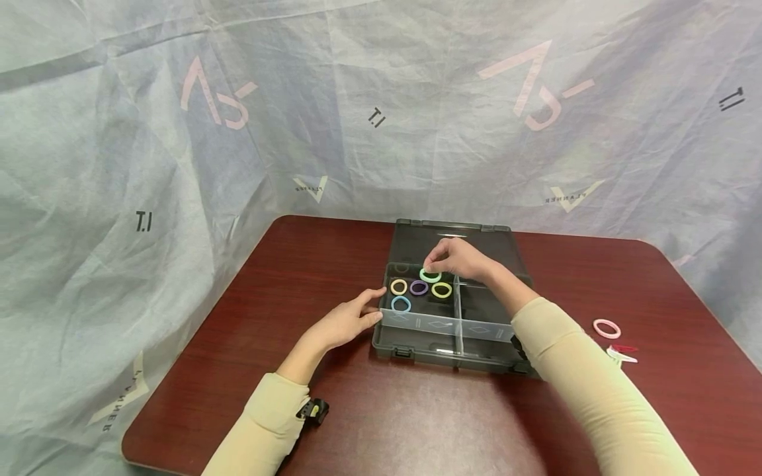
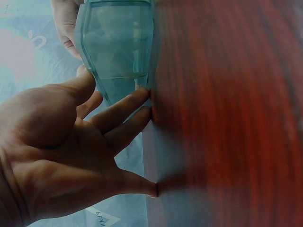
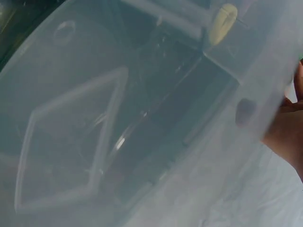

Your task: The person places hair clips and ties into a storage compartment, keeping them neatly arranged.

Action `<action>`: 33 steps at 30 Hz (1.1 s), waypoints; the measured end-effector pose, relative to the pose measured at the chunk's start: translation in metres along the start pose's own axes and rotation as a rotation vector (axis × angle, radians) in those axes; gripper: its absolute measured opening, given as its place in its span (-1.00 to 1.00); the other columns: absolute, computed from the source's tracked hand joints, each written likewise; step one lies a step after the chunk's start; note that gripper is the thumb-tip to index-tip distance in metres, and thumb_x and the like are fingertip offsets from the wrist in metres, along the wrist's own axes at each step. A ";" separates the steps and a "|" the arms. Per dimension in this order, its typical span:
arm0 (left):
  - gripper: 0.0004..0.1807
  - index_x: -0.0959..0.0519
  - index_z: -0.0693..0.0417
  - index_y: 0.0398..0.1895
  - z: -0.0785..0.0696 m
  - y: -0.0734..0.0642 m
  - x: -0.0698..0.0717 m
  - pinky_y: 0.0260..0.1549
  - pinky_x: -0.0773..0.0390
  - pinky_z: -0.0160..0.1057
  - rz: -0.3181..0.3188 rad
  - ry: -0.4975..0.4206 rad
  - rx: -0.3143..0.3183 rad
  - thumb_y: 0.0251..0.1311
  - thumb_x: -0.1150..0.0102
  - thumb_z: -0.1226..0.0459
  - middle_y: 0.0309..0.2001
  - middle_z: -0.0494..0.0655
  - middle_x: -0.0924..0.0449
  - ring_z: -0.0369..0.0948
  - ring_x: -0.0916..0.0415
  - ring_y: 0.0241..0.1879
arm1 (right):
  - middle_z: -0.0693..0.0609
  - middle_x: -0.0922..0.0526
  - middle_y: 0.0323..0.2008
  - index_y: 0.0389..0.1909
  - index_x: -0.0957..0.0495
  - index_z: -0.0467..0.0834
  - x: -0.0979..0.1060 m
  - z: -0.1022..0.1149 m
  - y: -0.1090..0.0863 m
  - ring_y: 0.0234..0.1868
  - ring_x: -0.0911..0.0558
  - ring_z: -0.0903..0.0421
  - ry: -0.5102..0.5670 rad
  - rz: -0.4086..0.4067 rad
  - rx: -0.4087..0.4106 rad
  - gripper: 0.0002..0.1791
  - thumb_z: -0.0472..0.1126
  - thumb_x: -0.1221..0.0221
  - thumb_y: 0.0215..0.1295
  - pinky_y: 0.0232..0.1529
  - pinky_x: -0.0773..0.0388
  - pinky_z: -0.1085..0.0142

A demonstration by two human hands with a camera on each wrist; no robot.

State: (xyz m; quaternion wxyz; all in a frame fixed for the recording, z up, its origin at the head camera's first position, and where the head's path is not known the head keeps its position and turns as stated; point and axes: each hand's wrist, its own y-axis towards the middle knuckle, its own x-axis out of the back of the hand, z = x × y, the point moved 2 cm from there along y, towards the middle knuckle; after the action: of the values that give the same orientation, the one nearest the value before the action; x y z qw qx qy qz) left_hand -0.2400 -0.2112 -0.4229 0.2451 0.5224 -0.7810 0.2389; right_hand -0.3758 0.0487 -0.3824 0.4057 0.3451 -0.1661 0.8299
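A dark translucent divided storage box lies on the table with its lid folded back. Over its back-left compartment my right hand pinches a mint green hair tie. Orange, purple, yellow and blue hair ties lie in that compartment. My left hand touches the box's left side, fingers spread and fairly straight; in the left wrist view its fingertips meet the table beside the box wall. The right wrist view looks through clear plastic, with my right hand partly at its edge.
Right of the box lie a pink hair tie, a red hair clip and a white hair clip. A clear flap stands up across the box's middle. Grey fabric hangs behind the dark red table.
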 end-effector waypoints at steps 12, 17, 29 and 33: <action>-0.39 -0.19 -0.13 0.58 -0.001 0.000 0.000 0.20 -0.47 0.02 0.009 -0.004 -0.006 0.54 -0.04 0.14 0.25 0.12 -0.55 -0.06 -0.53 0.23 | 0.02 -0.61 -0.23 -0.30 -0.80 -0.14 -0.020 -0.001 0.004 -0.18 -0.51 0.07 -0.044 0.058 0.083 -0.92 -0.23 -0.36 0.32 -0.11 -0.49 0.12; -0.39 -0.19 -0.13 0.58 -0.001 -0.001 0.001 0.20 -0.47 0.02 0.007 -0.003 -0.003 0.54 -0.04 0.13 0.25 0.11 -0.55 -0.07 -0.53 0.22 | 0.05 -0.59 -0.25 -0.35 -0.82 -0.08 -0.026 0.000 0.005 -0.19 -0.49 0.08 -0.094 0.042 0.083 -0.95 -0.21 -0.41 0.26 -0.12 -0.46 0.10; -0.40 -0.19 -0.15 0.58 -0.003 -0.002 0.001 0.20 -0.47 0.04 0.007 -0.010 0.010 0.54 -0.04 0.12 0.26 0.11 -0.55 -0.06 -0.54 0.22 | 0.15 -0.51 -0.33 -0.44 -0.83 0.11 -0.035 0.000 0.005 -0.26 -0.43 0.14 -0.247 -0.018 0.077 -0.96 -0.09 -0.48 0.17 -0.15 -0.18 0.04; -0.40 -0.19 -0.14 0.58 -0.003 -0.002 0.001 0.20 -0.47 0.04 0.004 -0.009 0.010 0.54 -0.04 0.12 0.26 0.11 -0.55 -0.06 -0.54 0.22 | 0.15 -0.50 -0.32 -0.42 -0.84 0.07 -0.036 -0.001 0.005 -0.25 -0.43 0.14 -0.263 -0.016 0.073 -0.95 -0.07 -0.50 0.14 -0.17 -0.19 0.05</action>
State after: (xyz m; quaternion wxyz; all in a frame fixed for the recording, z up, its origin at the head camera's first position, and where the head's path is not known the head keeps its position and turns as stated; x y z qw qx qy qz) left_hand -0.2384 -0.2108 -0.4200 0.2386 0.5229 -0.7820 0.2410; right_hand -0.3649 0.0257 -0.4080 0.3741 0.4669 -0.1847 0.7797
